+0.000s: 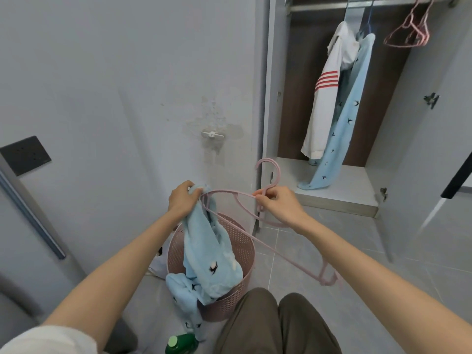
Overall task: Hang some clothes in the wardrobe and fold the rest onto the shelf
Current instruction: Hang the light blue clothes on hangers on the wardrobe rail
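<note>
A person crouches on the tiled floor, a green bottle (180,343) by the knees and a pink laundry basket (231,306) just ahead. Out of the basket trails a light-blue garment (210,254) printed with small dark birds. The left hand (182,200) grips its bunched top, fingers curled tight into the cloth. The right hand (279,203) pinches the neck of a pink hanger (288,255) just under the hook, which stands upright above the knuckles. The hanger's long axis runs slantwise: one arm tip reaches left to touch the gathered cloth at the left hand, and the other drops toward the right knee. Threading looks barely begun, so the next move likely turns on sliding that left tip into the garment. Beyond, the open wardrobe (274,98) lies up and to the right, nearer the right hand. A white top with red stripes (324,98) and a blue bird-print piece (351,111) already hang from its rail (332,5), beside spare pink hangers (408,34).
</note>
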A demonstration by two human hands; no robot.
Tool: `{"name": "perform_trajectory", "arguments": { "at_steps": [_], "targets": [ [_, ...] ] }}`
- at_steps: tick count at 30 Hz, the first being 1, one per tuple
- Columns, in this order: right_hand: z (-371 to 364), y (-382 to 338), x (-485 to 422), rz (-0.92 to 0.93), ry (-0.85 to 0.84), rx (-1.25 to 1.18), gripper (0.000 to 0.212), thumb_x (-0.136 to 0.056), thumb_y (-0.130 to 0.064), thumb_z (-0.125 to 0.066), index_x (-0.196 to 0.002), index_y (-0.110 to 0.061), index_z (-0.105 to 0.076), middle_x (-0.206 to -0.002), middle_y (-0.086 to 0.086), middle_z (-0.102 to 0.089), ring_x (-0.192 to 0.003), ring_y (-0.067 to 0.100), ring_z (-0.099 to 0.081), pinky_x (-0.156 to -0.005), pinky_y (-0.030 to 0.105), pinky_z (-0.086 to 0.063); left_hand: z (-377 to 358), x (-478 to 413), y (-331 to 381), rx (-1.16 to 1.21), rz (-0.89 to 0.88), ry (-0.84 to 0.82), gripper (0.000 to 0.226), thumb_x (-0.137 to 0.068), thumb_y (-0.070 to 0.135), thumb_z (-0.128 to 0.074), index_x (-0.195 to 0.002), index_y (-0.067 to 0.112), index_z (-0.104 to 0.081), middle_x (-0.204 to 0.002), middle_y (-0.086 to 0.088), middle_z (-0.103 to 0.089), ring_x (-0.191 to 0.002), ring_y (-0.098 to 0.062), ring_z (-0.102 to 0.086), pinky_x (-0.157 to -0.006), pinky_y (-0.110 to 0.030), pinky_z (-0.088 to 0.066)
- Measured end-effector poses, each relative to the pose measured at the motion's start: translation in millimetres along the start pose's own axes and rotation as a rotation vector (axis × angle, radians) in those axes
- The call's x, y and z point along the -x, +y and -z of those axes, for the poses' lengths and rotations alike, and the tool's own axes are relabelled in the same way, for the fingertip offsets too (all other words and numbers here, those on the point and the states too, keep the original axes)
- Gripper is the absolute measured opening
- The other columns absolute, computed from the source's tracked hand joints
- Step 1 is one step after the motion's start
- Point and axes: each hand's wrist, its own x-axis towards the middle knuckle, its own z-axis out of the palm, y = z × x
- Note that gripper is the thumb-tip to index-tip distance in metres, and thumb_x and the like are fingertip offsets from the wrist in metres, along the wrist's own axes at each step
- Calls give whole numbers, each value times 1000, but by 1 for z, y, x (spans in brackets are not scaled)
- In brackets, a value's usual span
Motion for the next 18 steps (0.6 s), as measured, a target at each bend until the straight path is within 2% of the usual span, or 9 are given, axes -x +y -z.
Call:
{"name": "perform_trajectory", "arguments": {
  "at_steps": [3,5,8,10,12,14,16,18],
  "targets": [
    [-9,-8,-1,16,12,-29,13,-92,-18,-59,-90,-15,-71,-78,-7,-69,-62,-3,-64,-68,15,-54,6,5,16,187,15,30,17,-87,30,-60,-89,14,-57,-93,-6,-61,-88,-25,-55,-72,-32,-41],
    [-14,-18,-2,30,35,-28,13,-92,-18,-59,-93,-16,-72,-82,1,-71,-70,7,-67,-75,27,-55,13,8,32,292,-11,51,15,-85,28,-62,-81,16,-55,-83,-1,-59,-83,-23,-55,-67,-30,-41],
    [-21,-38,-5,96,114,-12,18,-93,-19,-58,-102,-12,-72,-83,5,-72,-77,22,-67,-74,32,-54,29,11,65,428,-99,65,18,-85,26,-65,-75,17,-54,-73,1,-57,-72,-17,-53,-67,-30,-42],
    [-21,-54,-11,136,183,-14,19,-94,-19,-57,-100,-12,-73,-83,5,-72,-79,21,-66,-71,27,-50,45,12,89,528,-172,56,17,-86,25,-65,-74,18,-55,-71,0,-58,-66,-14,-53,-63,-26,-43],
    [-16,-73,-19,176,241,-60,18,-94,-19,-56,-93,-12,-73,-90,2,-72,-81,15,-64,-67,15,-45,64,12,111,610,-231,71,14,-87,24,-65,-77,18,-57,-74,-3,-61,-67,-14,-55,-63,-25,-44],
    [-7,-92,-27,243,290,-96,18,-93,-20,-58,-81,-15,-70,-90,-5,-70,-81,8,-61,-62,3,-39,85,12,128,677,-274,96,12,-87,27,-65,-82,17,-60,-82,-8,-64,-72,-17,-58,-67,-29,-46],
    [3,-107,-30,318,327,-133,22,-92,-21,-59,-70,-20,-66,-87,-14,-66,-78,2,-60,-63,0,-39,102,13,139,706,-337,110,12,-88,31,-65,-83,21,-61,-84,-10,-66,-73,-18,-58,-68,-32,-46],
    [10,-115,-30,374,337,-204,22,-91,-20,-60,-70,-18,-68,-86,-20,-65,-74,-1,-61,-65,3,-43,112,14,143,672,-417,111,12,-89,34,-64,-84,23,-61,-81,-6,-67,-69,-14,-59,-65,-28,-45]
  ]
}}
